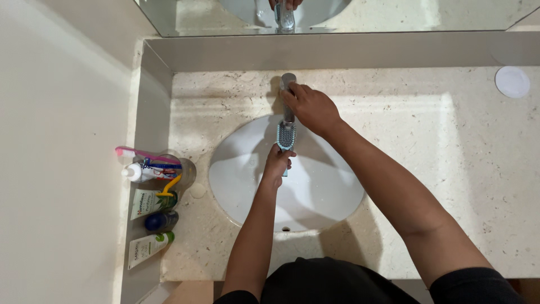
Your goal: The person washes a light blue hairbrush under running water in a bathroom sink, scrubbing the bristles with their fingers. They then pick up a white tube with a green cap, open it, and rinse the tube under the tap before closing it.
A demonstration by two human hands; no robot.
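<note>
My left hand (277, 165) grips the handle of a light blue hairbrush (286, 135) and holds it bristles up over the white oval sink (236, 180), just under the spout. My right hand (310, 107) rests on the chrome faucet (288, 83) at the back of the basin, fingers wrapped over its lever. Both forearms reach in from the bottom of the view. No water stream can be made out.
A beige marble counter (450, 169) surrounds the sink. At the left stand a glass cup (169, 169) with toothbrushes, two white-green tubes (151, 201) and a dark round bottle (160, 222). A white round disc (512, 81) lies at the far right. A mirror (394, 14) runs along the back wall.
</note>
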